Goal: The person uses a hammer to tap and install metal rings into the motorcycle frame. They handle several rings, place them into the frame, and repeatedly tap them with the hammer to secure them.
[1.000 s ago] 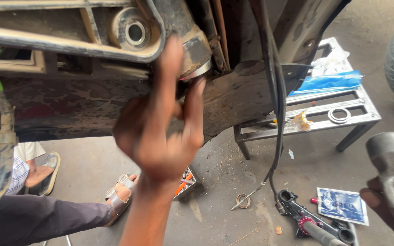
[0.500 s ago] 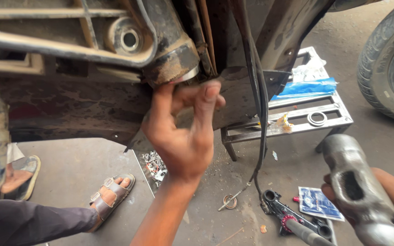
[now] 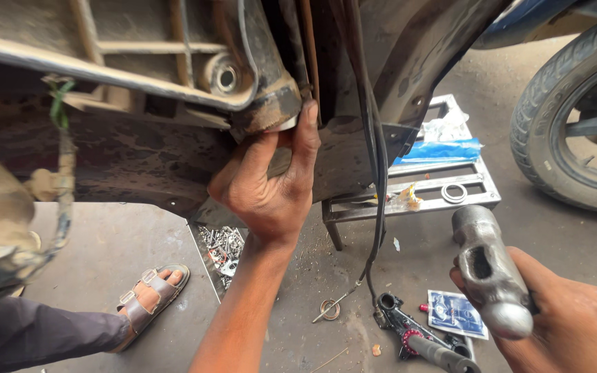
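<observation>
The left hand point(image 3: 271, 186) now holds the rusty metal bush point(image 3: 271, 110) at the end of the vehicle's suspension arm point(image 3: 105, 65). The fingers wrap its lower rim and the thumb presses on the side. One second ago this hand was blurred and open in the air under the part; half a second ago it reached the part, and now it is steady there. The bush sits at about 11 o'clock from the hand, directly touching the fingertips.

The right hand point(image 3: 568, 324) is at 4 o'clock in the view and grips the head of a steel hammer point(image 3: 488, 273), closed around it. The hammer has risen higher into the view than before and is nearer to the bush, but well apart from it yet.

On the floor below lie a black cable point(image 3: 374, 207), a small tray of bolts point(image 3: 222, 245), and a metal stand point(image 3: 416, 197). A sandalled foot point(image 3: 153, 293) of another person is at 8 o'clock.
</observation>
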